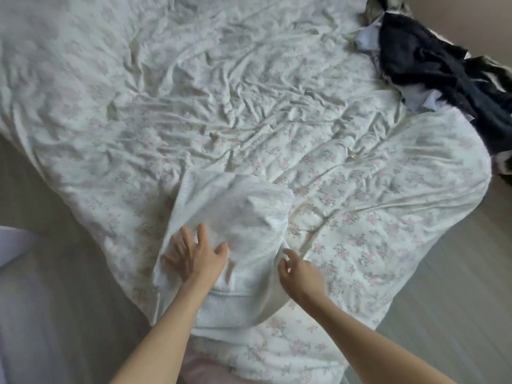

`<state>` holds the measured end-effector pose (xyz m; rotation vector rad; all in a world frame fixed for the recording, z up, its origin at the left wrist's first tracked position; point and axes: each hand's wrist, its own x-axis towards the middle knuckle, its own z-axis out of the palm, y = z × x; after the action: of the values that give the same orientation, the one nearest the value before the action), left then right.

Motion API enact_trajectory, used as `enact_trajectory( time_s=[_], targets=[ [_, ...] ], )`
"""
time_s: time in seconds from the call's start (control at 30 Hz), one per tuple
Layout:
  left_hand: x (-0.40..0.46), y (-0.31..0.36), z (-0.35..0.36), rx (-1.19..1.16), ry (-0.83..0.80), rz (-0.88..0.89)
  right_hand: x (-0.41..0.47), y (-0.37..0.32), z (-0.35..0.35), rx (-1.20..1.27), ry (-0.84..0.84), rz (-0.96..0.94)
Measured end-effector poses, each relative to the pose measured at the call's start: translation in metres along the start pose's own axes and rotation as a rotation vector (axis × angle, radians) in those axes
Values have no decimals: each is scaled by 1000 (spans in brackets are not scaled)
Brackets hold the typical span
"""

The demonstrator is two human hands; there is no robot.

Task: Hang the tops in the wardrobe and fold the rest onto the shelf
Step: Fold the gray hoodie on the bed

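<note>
Matt ribbed-hem cloth garment (235, 214), wrinkled cotton sheet (221, 92)

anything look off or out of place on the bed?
Mostly no. The dark clothes pile sits crumpled at the far right edge of the bed, partly hanging over it. The white garment under the left hand lies rumpled, not flat.

Count of items on my bed (249, 79): one white ribbed-hem garment (243, 217) near the bed's near edge; one heap of dark and pale clothes (432, 65) at the far right corner, its separate pieces too tangled to number. My hands in view: two, left hand (194, 259) and right hand (300, 275).
</note>
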<state>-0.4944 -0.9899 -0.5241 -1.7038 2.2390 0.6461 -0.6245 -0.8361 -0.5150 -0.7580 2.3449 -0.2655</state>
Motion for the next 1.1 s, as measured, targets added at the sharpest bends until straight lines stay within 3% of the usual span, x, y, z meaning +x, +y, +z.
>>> enact_trajectory(
  time_s=[0.1,0.23,0.33,0.43,0.5,0.6,0.67,0.73,0.87,1.0,1.1],
  targets=[
    [5,21,-4,74,184,188,31,-15,-22,331,0,16],
    [30,41,-7,143,150,345,73,-25,-39,1006,-170,218],
    [55,47,-11,155,69,354,92,-29,-39,1139,-245,237],
    [68,48,-25,61,4,341,94,-43,-29,1238,-161,158],
    [72,52,-42,-104,65,384,84,-59,-28,1213,-126,86],
    [78,63,-76,-351,75,391,68,-79,-26,1080,-226,-100],
    [79,67,-93,-354,28,310,58,-93,-25,1050,-298,-212],
    [75,66,-99,-192,1,212,48,-104,-24,1076,-370,-296],
    [70,50,-90,-20,105,47,34,-113,-6,1005,-489,-263],
    [71,17,-88,-176,36,-123,12,-98,26,574,-393,-240],
    [73,5,-90,-229,2,-61,-8,-93,47,459,-390,-181]
  ],
)
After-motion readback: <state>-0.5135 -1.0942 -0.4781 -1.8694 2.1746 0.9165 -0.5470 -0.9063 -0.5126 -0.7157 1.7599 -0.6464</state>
